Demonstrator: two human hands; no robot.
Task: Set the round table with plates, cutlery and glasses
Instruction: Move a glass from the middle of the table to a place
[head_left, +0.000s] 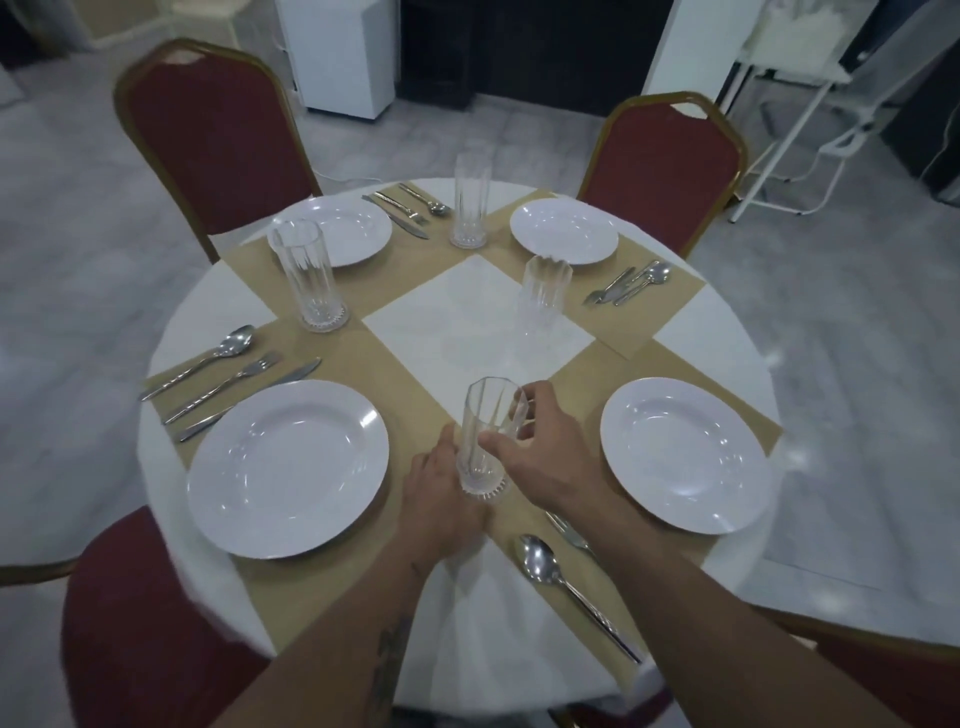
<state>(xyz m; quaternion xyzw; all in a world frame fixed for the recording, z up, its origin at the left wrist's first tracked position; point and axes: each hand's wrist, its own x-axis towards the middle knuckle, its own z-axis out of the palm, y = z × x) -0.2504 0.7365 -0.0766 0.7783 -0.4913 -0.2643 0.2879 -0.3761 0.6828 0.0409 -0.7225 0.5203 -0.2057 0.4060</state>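
A tall clear ribbed glass stands near the front middle of the round table. My right hand grips its upper part, and my left hand touches its base from the left. Several white plates lie around the table: near left, near right, far left, far right. Three other glasses stand at the left, the far middle and the centre right. Cutlery sets lie at the left, far middle, far right and near me.
Tan placemats cross the white tablecloth around a white centre square. Red chairs with gold frames stand at the far left, far right and near left. A white folding rack and a white cabinet stand behind.
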